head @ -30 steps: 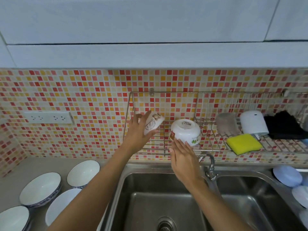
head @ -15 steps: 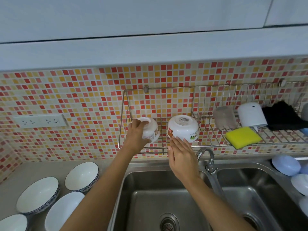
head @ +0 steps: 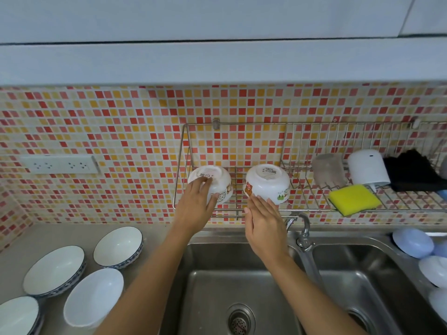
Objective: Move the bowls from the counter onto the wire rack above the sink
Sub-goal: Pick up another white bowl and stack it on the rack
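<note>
Two small white bowls with cartoon prints stand upside down on the wire rack (head: 314,209) above the sink. My left hand (head: 197,204) rests over the left bowl (head: 217,180), fingers spread on its side and base. The right bowl (head: 267,183) stands beside it, and the fingertips of my right hand (head: 263,221) touch its lower rim without gripping. Several white bowls with blue rims sit on the counter at the lower left, among them one (head: 118,246) nearest the sink and one (head: 54,269) further left.
On the rack's right part lie a yellow sponge (head: 354,199), a grey cloth (head: 329,169), a white dispenser (head: 368,169) and a black cloth (head: 413,170). A tap (head: 303,229) stands between the two sink basins (head: 217,286). Pale upturned bowls (head: 412,243) sit at the right edge.
My left hand has turned its bowl upside down and lowered it onto the rack, left of the other bowl. My right hand stays at the right bowl's rim.
</note>
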